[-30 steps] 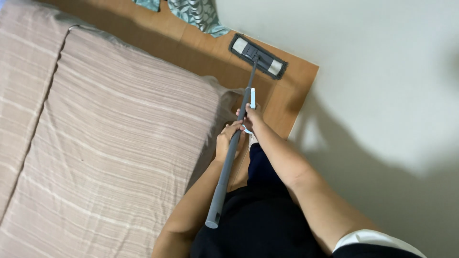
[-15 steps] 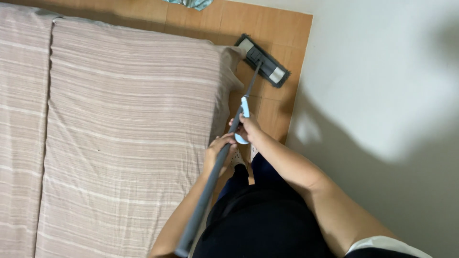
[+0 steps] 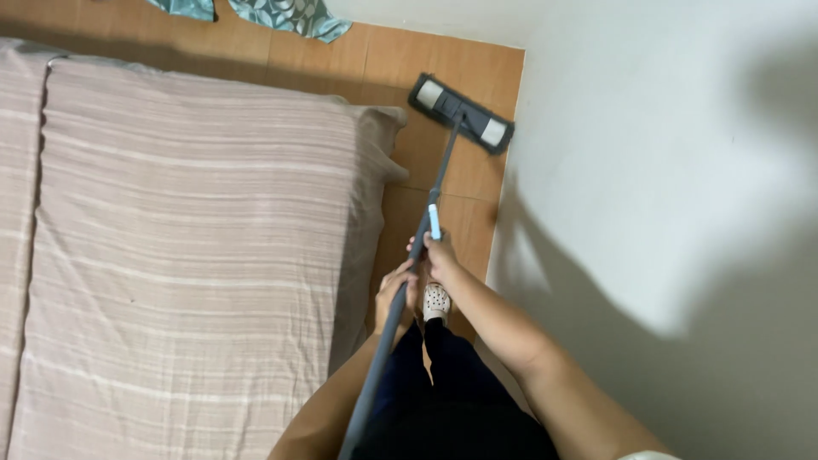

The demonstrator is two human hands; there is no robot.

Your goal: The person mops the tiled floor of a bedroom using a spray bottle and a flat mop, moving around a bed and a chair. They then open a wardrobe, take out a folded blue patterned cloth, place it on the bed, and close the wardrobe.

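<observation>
Both the right hand (image 3: 440,255) and left hand (image 3: 394,291) clench the long grey mop pole (image 3: 407,274). Its flat dark rectangular mop head (image 3: 461,112) lies on the orange-brown floor (image 3: 443,68) at one o'clock, now farther from the striped beige mattress (image 3: 187,255), nearer the white wall (image 3: 665,170).

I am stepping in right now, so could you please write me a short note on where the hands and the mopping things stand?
Right hand: closed on the grey mop pole, just below its light blue sleeve.
Left hand: closed on the same pole, lower down.
Flat dark grey mop head: on the orange-brown floor tiles, in the corner by the white wall, beside the striped beige bed.
Done or left: wiped areas cannot be told apart.
</observation>
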